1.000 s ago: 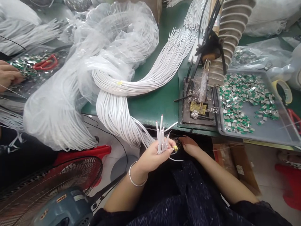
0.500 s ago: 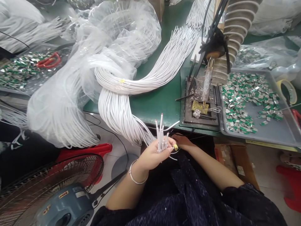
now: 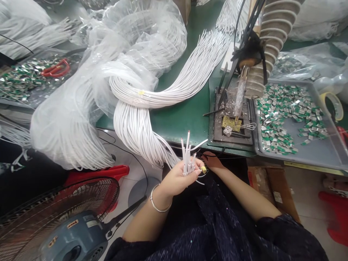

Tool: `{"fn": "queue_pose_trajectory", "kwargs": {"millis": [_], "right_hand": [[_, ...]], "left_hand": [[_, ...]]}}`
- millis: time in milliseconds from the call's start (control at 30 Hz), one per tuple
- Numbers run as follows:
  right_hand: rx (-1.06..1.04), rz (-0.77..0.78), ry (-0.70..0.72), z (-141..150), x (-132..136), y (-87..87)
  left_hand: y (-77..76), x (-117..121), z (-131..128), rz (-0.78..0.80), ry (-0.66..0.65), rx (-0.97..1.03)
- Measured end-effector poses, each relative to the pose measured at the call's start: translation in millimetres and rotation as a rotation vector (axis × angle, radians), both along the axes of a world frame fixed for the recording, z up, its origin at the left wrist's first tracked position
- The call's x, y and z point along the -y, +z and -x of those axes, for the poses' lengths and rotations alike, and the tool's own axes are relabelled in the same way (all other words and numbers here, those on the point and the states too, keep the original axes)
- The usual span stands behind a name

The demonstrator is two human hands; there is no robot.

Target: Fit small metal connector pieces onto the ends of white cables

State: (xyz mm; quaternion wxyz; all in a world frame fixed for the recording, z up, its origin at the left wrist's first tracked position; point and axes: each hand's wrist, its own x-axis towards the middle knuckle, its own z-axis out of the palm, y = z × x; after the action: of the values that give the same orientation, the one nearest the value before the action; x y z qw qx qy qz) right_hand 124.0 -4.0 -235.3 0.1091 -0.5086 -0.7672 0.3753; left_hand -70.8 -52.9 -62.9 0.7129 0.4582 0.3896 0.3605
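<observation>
My left hand (image 3: 181, 177) is closed around a small bunch of white cables (image 3: 187, 159), their cut ends pointing up with reddish tips on some. A small yellow piece (image 3: 203, 169) shows at its thumb and fingertips. From the same hand, cables run back to a thick bundle of white cables (image 3: 138, 130) hanging over the table edge. My right hand (image 3: 213, 162) is just below the table edge, right of the left hand, its fingers curled; what they hold, if anything, is hidden.
A soldering iron (image 3: 240, 90) hangs above a stand with a yellow sponge (image 3: 231, 124). Right of it lies a grey tray (image 3: 288, 134) of small metal-and-green connectors. Bagged cables (image 3: 67, 119) fill the left side. A fan (image 3: 76, 235) stands lower left. A ribbed hose (image 3: 277, 32) comes down beside the iron.
My right hand has shifted slightly up and right at the table edge. My left hand and its cables have moved very slightly right.
</observation>
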Motion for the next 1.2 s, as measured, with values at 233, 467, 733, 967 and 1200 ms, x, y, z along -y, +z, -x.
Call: {"fn": "queue_pose_trajectory", "kwargs": {"millis": [233, 467, 733, 967, 1200], "right_hand": [[0.076, 0.132, 0.148, 3, -2, 17.2], [0.111, 0.181, 0.206, 11, 0, 13.0], [0.071, 0.163, 0.082, 9, 3, 11.9], [0.040, 0.159, 0.069, -5, 11, 17.9], [0.021, 0.150, 0.212, -1, 25, 24.5]], "left_hand": [[-2.1, 0, 0, 0.006, -0.009, 0.022], [-3.3, 0, -2, 0.016, 0.008, 0.013], [-4.4, 0, 0, 0.000, 0.007, 0.033], [-3.1, 0, 1, 0.015, 0.030, 0.016], [-1.9, 0, 0, 0.029, 0.047, 0.023]]}}
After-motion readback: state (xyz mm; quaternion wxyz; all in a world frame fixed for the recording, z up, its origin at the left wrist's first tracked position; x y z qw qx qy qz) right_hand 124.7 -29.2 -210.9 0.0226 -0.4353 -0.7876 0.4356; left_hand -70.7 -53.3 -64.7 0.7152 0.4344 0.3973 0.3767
